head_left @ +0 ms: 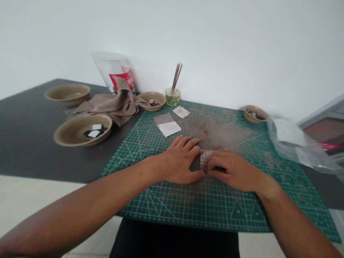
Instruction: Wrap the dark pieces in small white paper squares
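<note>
My left hand (pixel 183 160) lies on the green cutting mat (pixel 150 154), fingers apart, its thumb and fingertips around a dark flat piece (pixel 195 164). Just right of it, my right hand (pixel 233 166) has its fingers closed on a small pale, speckled piece (pixel 204 157) that rests on or against the dark piece. Brown dust lies on the mat around and beyond both hands. Behind my left hand are a card (pixel 168 125), part brown and part white, and a smaller white card (pixel 181 111).
At the left are a bowl (pixel 67 134) with black and white pieces, another bowl (pixel 68 93), a brown cloth (pixel 107 104) and a clear bin (pixel 114 68). Bowls with bits (pixel 152 100) (pixel 255 114), a stick holder (pixel 172 96) and a plastic bag (pixel 295 139) stand farther round.
</note>
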`<act>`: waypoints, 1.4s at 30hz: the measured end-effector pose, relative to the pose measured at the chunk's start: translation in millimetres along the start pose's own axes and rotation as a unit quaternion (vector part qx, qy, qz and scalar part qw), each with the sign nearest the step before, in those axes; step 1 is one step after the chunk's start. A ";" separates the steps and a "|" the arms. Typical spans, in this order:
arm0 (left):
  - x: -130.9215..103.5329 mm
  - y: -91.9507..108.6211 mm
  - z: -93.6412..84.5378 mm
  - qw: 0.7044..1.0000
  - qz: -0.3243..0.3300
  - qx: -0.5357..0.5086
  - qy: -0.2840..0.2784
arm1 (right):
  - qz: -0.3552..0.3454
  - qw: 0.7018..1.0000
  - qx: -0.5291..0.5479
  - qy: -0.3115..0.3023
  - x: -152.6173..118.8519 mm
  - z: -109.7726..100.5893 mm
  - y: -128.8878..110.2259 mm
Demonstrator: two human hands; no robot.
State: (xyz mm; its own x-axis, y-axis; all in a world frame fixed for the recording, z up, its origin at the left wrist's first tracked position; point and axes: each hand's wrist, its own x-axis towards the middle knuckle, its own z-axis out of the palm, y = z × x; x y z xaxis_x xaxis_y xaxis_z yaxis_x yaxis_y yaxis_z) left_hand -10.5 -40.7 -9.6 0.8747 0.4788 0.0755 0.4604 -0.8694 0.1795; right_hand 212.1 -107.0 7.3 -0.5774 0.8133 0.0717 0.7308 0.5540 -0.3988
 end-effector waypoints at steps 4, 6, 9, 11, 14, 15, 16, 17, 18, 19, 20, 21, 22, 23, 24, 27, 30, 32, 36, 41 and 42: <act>0.2 -0.6 1.6 1.000 -0.007 0.004 0.006 | 0.064 0.994 -0.061 0.065 4.6 2.3 3.8; 0.1 -0.6 1.6 1.000 -0.006 -0.001 0.004 | 0.072 0.994 -0.065 0.050 2.5 -0.5 5.2; 0.0 -0.4 1.4 1.000 -0.001 -0.004 0.002 | 0.021 1.000 -0.019 0.001 0.2 -0.7 1.7; 0.1 -0.6 1.7 1.000 -0.001 -0.001 0.002 | 0.009 1.000 -0.005 0.009 1.8 2.6 0.1; 0.3 -0.9 2.2 1.000 -0.009 -0.002 0.003 | 0.065 0.995 -0.051 0.062 3.9 4.2 4.3; 0.4 -0.9 2.1 1.000 -0.011 -0.005 0.002 | 0.084 0.992 -0.069 0.071 3.4 3.1 6.1; 0.4 -0.9 2.0 1.000 -0.012 -0.007 0.002 | 0.091 0.991 -0.076 0.069 2.3 1.6 7.1; 0.4 -0.8 1.7 1.000 -0.011 -0.009 0.001 | 0.085 0.992 -0.071 0.057 1.1 0.4 6.8; 0.4 -0.7 1.3 1.000 -0.009 -0.011 0.000 | 0.068 0.995 -0.055 0.037 0.1 -0.1 5.3; 0.3 -0.6 0.9 1.000 -0.006 -0.011 0.000 | 0.045 0.998 -0.035 0.019 -0.2 0.5 2.9; 0.3 -0.6 0.6 1.000 -0.003 -0.009 -0.001 | 0.024 1.000 -0.014 0.003 0.4 2.1 0.1; 0.1 -0.6 0.5 1.000 -0.001 -0.007 0.000 | 0.010 1.000 -0.004 0.004 1.8 4.3 -2.4; 0.0 -0.7 0.6 1.000 0.000 -0.004 0.002 | 0.009 1.000 -0.008 0.018 3.6 6.5 -3.9; -0.1 -0.8 0.8 1.000 0.001 -0.002 0.004 | 0.022 0.999 -0.019 0.035 5.3 8.1 -4.1; -0.3 -0.9 1.1 1.000 -0.001 0.000 0.008 | 0.043 0.997 -0.034 0.054 6.4 8.6 -2.9; -0.4 -0.9 1.9 1.000 -0.007 -0.002 0.014 | 0.096 0.990 -0.066 0.082 3.5 3.8 3.8; 0.0 -0.7 1.6 1.000 -0.004 -0.007 0.001 | 0.063 0.997 -0.027 0.035 -2.5 -0.1 4.0; 0.2 -0.8 1.3 1.000 -0.001 -0.006 -0.002 | 0.022 1.000 0.005 0.008 -1.9 2.7 0.5; 0.2 -1.8 2.4 1.000 -0.006 0.000 0.003 | 0.057 0.996 -0.034 0.057 5.7 7.7 1.5; 0.0 -1.6 3.2 1.000 -0.004 -0.005 0.004 | 0.066 0.997 -0.026 0.025 -1.6 -0.6 4.6; 0.0 -1.3 2.9 1.000 -0.003 -0.006 0.002 | 0.044 0.999 -0.007 0.010 -2.8 -0.5 2.7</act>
State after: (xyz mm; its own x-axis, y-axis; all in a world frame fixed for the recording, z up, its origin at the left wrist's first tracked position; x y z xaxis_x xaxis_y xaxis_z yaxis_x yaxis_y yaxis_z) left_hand -10.6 -39.9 -12.6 0.8712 0.4845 0.0788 0.4639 -0.8651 0.1908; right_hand 215.9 -107.7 6.4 -0.5030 0.8626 0.0541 0.7840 0.4817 -0.3914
